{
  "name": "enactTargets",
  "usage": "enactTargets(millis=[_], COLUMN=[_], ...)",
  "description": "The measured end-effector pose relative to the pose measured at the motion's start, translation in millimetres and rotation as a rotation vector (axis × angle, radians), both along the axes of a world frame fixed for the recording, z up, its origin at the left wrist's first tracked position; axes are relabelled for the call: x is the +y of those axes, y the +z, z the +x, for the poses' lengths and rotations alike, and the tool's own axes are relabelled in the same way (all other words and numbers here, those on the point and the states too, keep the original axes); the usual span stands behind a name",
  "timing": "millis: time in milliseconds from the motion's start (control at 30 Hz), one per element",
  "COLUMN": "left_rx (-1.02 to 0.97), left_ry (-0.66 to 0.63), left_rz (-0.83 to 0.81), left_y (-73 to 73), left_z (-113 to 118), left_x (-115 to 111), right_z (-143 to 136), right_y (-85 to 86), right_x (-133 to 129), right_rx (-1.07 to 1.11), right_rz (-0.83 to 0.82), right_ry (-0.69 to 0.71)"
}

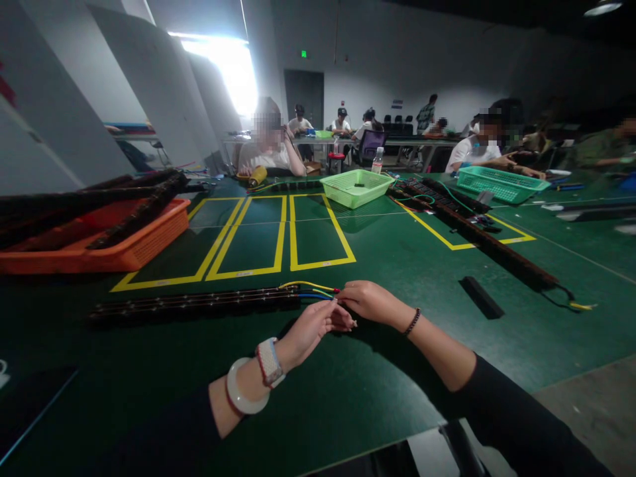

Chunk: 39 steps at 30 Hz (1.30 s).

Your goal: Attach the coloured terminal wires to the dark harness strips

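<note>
A long dark strip [199, 306] with thin wires and silvery marks along its top lies crosswise on the green table. From its right end come a yellow wire [305, 284] and a blue wire [315, 297], with a green one between them. My right hand [370, 303] has its fingers closed around the wire ends, close to a red tip on the yellow wire. Just below, my left hand [311, 328] meets the blue wire at its thumb, its other fingers curled under my right hand. The wire ends are hidden between the fingers.
An orange basket [154, 235] holding dark strips stands left. Yellow tape frames [285, 232] mark the table [536, 344]. A light green basket [355, 189] and a teal basket [501, 185] stand farther back. To the right lie a long strip [501, 255] and a short black piece [481, 297]. People sit beyond.
</note>
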<state>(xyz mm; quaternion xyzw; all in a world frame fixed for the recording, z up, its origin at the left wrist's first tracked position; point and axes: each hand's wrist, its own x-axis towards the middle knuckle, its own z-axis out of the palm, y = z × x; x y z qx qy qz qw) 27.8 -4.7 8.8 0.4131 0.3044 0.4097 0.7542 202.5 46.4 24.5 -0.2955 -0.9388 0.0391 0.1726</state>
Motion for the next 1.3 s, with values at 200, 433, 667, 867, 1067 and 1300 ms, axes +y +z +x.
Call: enactTargets(millis=[200, 433, 667, 867, 1067, 1300], left_rx=[0.070, 0.113, 0.124, 0.081, -0.078, -0.269], left_ry=[-0.041, -0.052, -0.038, -0.048, 0.068, 0.295], left_rz=[0.054, 0.082, 0.048, 0.012, -0.154, -0.331], left_y=[4.8, 2.7, 6.8, 0.8, -3.5, -0.9], left_z=[0.3, 0.1, 1.1, 1.5, 1.9, 3.4], left_x=[-1.9, -1.8, -3.4, -1.3, 2.9, 8.3], right_z=[-2.3, 1.9, -26.7, -41.9, -46.5, -57.1], right_y=[-6.6, 1.7, 2.7, -0.2, 5.7, 10.6], right_x=[1.1, 11.4, 38.9, 61.1, 55.1, 15.1], right_rx=[-0.122, 0.213, 0.250, -0.084, -0.126, -0.387], right_rz=[-0.054, -0.092, -0.484, -0.637, -0.406, 0.205], right_ry=[0.030, -0.053, -0.021, 0.045, -0.024, -0.018])
